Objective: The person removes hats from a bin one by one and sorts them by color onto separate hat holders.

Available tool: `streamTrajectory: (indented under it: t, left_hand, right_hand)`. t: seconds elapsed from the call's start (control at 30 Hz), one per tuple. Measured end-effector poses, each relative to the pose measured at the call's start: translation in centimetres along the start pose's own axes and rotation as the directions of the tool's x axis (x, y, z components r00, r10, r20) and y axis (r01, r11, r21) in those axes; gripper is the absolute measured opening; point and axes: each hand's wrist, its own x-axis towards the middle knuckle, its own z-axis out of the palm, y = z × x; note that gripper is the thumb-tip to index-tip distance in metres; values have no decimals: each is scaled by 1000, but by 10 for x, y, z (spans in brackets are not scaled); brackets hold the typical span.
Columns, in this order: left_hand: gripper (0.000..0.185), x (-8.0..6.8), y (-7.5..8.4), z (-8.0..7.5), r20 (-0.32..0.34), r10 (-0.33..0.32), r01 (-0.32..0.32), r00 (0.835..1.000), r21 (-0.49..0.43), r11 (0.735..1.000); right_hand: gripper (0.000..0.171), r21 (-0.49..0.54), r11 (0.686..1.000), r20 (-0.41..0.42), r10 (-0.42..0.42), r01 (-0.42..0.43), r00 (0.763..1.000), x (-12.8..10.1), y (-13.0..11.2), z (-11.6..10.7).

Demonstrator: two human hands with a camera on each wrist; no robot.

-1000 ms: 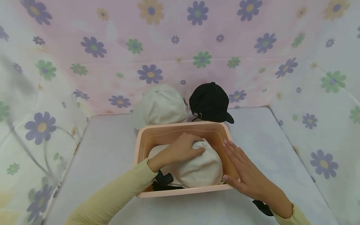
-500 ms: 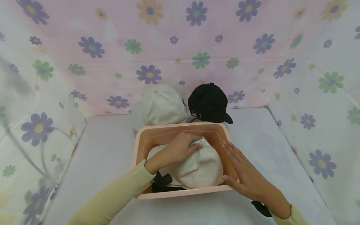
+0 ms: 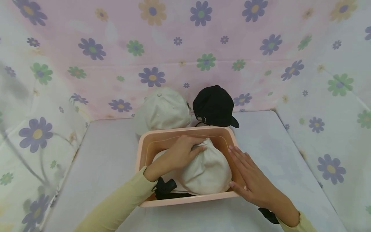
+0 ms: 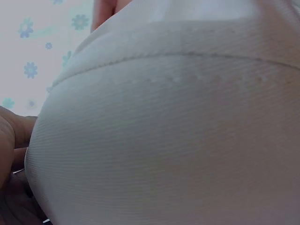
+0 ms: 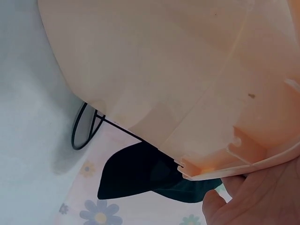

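Observation:
In the head view a cream baseball cap [image 3: 205, 174] lies in a peach plastic bin [image 3: 189, 200]. My left hand [image 3: 182, 149] pinches the top of its crown, by the button, between thumb and fingers. The cap's pale cloth [image 4: 164, 131] fills most of the left wrist view. My right hand [image 3: 253, 180] rests on the bin's right rim with its fingers straight, the thumb near the cap's side. From the right wrist, the bin's outer wall [image 5: 154, 61] shows above the palm [image 5: 258, 201]. Something black [image 3: 174, 195] shows under the cap at the bin's front.
Behind the bin stand another cream cap [image 3: 168, 111] and a black cap [image 3: 214, 106]. A thin black wire stand [image 5: 82, 129] shows below the black cap in the right wrist view. Flowered cloth [image 3: 171, 58] surrounds the white table [image 3: 113, 145] at the back and sides.
My left hand has drawn the cap's crown slightly up and to the left, and the cloth is peaked at the button. My right hand stays on the rim.

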Motion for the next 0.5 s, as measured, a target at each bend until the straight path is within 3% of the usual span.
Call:
streamTrajectory:
  t: [0.3, 0.5]
  left_hand:
    - [16, -4, 3, -10, -33, -16, 13, 999, -88, 996]
    - [20, -7, 5, -16, -65, -36, 26, 997, -149, 989]
  right_hand:
    - [90, -42, 999, -32, -16, 15, 999, -1, 2, 1]
    - [90, -26, 1000, -7, -9, 9, 1000, 0, 1, -1]
